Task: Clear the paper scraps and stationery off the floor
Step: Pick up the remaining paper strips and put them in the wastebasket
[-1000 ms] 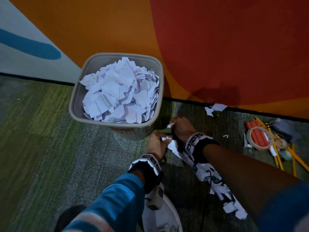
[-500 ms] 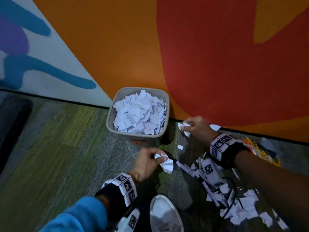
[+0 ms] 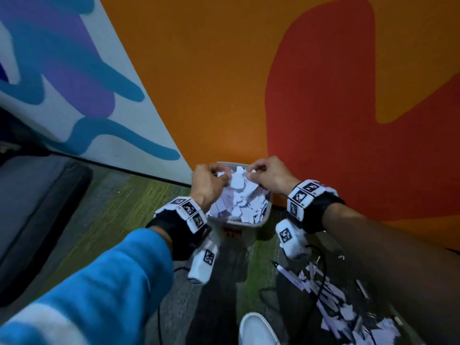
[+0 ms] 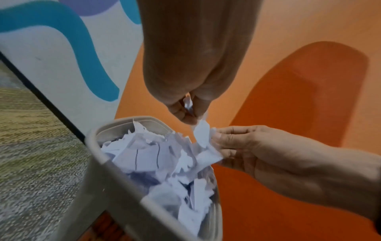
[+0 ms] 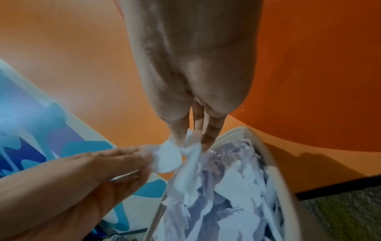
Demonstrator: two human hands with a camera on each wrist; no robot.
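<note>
- Near right, on the carpeted floor point(image 3: 112, 220): loose paper scraps point(image 3: 333, 302), thin, torn, ragged-edged, not yet collected.
- Farther, against the painted wall point(image 3: 224, 83): grey plastic bin point(image 3: 263, 217), rounded rim, heaped with crumpled white scraps.
- Over the bin's far rim: left hand point(image 3: 207, 181) pinching a torn piece point(image 4: 201, 133), right hand point(image 3: 270, 174) pinching another point(image 5: 190, 146); held above the heap, likely for dropping in.

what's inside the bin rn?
The bin is heaped to the rim with torn white paper scraps, some with ruled lines. Both hands hold more scraps above it. Anything beneath the top layer, and the bin's bottom, is covered.
</note>
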